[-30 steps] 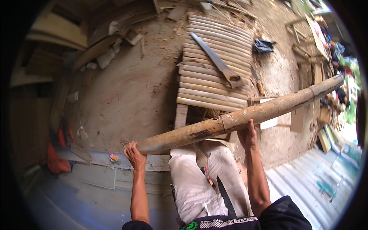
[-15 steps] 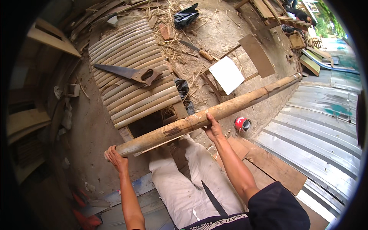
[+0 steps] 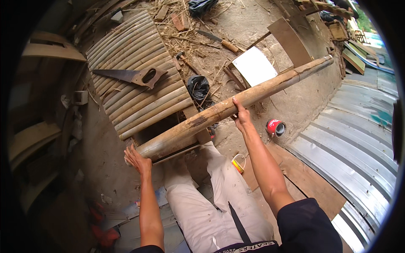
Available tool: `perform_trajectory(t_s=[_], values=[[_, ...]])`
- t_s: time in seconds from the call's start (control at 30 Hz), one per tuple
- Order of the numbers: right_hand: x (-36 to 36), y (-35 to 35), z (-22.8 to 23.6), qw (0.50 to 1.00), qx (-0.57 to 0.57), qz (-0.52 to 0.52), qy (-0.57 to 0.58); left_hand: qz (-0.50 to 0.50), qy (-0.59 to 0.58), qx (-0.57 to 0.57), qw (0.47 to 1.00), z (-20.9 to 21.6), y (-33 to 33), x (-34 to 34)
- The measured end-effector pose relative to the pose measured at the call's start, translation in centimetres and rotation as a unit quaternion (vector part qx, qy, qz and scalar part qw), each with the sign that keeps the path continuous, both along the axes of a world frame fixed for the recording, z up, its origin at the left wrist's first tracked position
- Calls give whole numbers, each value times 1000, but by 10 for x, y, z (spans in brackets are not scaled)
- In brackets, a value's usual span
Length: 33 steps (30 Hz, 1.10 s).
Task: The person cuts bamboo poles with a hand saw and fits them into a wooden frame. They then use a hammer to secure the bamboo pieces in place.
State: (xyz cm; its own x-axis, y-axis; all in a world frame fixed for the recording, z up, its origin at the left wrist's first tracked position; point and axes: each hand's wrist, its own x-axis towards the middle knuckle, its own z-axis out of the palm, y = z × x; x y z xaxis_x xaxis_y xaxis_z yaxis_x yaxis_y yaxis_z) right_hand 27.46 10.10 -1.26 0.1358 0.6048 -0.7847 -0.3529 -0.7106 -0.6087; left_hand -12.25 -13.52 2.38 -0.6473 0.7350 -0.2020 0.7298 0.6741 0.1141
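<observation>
A long, thick bamboo pole lies across in front of me, slanting up to the far right. My left hand is on its near left end, the fingers bent around the cut end. Farther along, my right hand grips the pole from below, thumb up on its side. Under the pole's left part is a slatted bench of bamboo strips, with a gap at its near end. A handsaw with a wooden handle rests on the strips.
Right of the bench lie a hammer, a large knife, black plastic bags and scraps. Beyond the pole is a white sheet. A red can stands right of my arm, near corrugated metal sheets.
The pole's far end has swung up and its near end has shifted right, with both hands moving along with it. The view has shifted, and the hammer shows more.
</observation>
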Motion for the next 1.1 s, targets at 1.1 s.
perform_trajectory(t_s=[1.1], values=[[28,-13,-1,1000,-10,1,-3,-8,-26,9,1000,-10,11,2]])
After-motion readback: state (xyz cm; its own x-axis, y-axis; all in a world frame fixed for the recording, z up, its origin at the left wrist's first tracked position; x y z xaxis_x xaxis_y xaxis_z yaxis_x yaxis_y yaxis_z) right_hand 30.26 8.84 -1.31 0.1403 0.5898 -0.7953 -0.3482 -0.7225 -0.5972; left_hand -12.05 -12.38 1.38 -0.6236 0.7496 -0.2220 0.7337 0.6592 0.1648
